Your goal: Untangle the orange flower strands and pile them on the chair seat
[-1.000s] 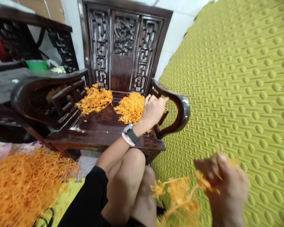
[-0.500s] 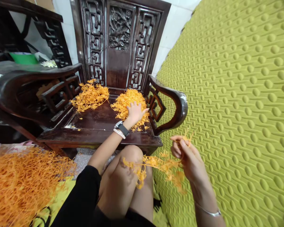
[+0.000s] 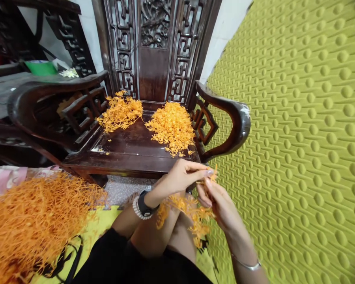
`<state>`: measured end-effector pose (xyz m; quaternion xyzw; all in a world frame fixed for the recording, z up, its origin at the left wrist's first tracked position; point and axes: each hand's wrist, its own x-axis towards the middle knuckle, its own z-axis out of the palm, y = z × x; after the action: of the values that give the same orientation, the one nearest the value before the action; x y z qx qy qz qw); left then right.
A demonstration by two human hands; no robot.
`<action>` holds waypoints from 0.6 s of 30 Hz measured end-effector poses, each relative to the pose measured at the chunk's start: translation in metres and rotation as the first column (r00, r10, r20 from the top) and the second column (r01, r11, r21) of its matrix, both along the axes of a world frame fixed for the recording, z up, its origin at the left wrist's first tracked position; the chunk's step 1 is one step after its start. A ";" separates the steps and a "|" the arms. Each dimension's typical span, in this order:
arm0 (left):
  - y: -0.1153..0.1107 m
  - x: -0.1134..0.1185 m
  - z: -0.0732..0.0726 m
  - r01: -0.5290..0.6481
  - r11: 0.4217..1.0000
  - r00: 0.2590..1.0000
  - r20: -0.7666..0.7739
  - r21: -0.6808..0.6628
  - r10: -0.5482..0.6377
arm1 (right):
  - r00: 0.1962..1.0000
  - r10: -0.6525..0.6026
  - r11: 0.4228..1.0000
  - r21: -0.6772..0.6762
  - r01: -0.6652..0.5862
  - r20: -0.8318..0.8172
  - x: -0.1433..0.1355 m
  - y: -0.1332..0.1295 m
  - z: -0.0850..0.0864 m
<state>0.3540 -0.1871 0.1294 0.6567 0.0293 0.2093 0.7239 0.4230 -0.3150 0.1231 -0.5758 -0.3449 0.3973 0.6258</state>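
Thumb and fingers of my right hand (image 3: 219, 201) pinch a branching orange sprig (image 3: 199, 221), which looks like plastic. Its floret-like clusters hang to the left, above my knees. My left hand (image 3: 187, 175), with a watch on its wrist, meets the right one; its thumb and index finger close on a small orange floret (image 3: 214, 173) at the sprig's upper end. Ahead, on the dark wooden chair (image 3: 130, 146), rest a dense heap of loose orange florets (image 3: 173, 128) at right and a looser pile of orange sprigs (image 3: 121, 112) at left.
A large mass of thin orange stems (image 3: 41, 221) lies at lower left beside a black strap (image 3: 75, 258). The chair's curved right armrest (image 3: 239, 122) juts towards a yellow-green padded sheet (image 3: 298, 138). A green container (image 3: 41, 68) stands at upper left.
My left hand, spread open over the right-hand floret heap before, has come back to my right hand and closed on the sprig's tip. My right hand has shifted slightly left with the sprig.
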 end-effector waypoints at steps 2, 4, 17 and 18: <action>-0.001 -0.006 -0.005 -0.119 0.985 0.992 0.033 -0.121 0.124 | 1.000 0.002 1.000 0.014 -0.002 0.011 -0.005 0.001 0.000; -0.002 -0.015 -0.007 -0.274 0.946 0.956 0.057 -0.172 0.287 | 0.999 -0.001 0.999 0.035 0.000 0.032 -0.010 0.002 0.002; 0.016 -0.045 0.023 -0.649 0.753 0.709 0.272 -0.111 0.651 | 0.936 0.123 0.979 0.116 -0.169 0.330 -0.014 0.022 0.029; 0.018 -0.046 0.029 -0.678 0.728 0.683 0.278 -0.102 0.676 | 0.934 0.107 0.978 0.132 -0.161 0.342 -0.011 0.022 0.029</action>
<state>0.3082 -0.1687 0.1580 0.5636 0.1598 0.5575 0.5882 0.4116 -0.2930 0.1525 -0.5585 -0.5145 0.3076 0.5734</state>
